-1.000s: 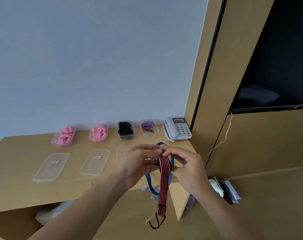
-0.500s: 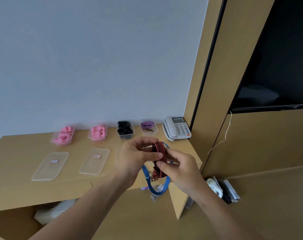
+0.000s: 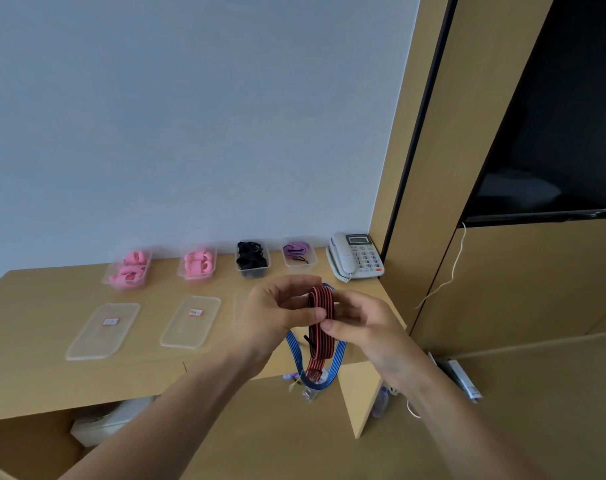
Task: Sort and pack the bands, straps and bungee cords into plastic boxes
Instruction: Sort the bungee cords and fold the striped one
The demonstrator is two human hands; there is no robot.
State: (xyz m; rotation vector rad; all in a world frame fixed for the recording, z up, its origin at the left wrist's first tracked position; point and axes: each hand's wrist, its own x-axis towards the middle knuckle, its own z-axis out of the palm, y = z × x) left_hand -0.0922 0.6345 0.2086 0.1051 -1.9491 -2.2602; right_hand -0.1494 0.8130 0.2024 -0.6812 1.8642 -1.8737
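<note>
Bench (image 3: 35, 344) of pale wood along the grey wall, carrying a far row of four clear plastic boxes: two with pink bands (image 3: 127, 269) (image 3: 197, 263), one with black straps (image 3: 252, 259), one with a purple strap (image 3: 298, 255). Beside that last box, a white desk telephone (image 3: 355, 256) in the corner. Nearer on the bench, two clear flat lids with red labels (image 3: 102, 330) (image 3: 190, 322). Further lids or empty boxes possibly hidden behind the hands; cannot tell.

Above the near bench edge, held in the air and touching no box: red-and-black striped bungee cord (image 3: 321, 327), folded into a narrow loop, long axis near vertical, lower bend hanging just past the bench edge. Behind it, a blue striped bungee cord (image 3: 294, 351) looping down in the same place, grip on it unclear.

Left hand (image 3: 277, 317) curled round the upper part of the red loop, thumb across the front. Right hand (image 3: 360, 323) pinching the same loop from the other side, fingertips (image 3: 329, 328) on the strands.

Boxes all ahead and to the left of the hands, purple-strap box nearest, almost straight beyond the loop. Probable next need: a shorter bundle, turned from vertical to flat, so as to lie along a box.
</note>
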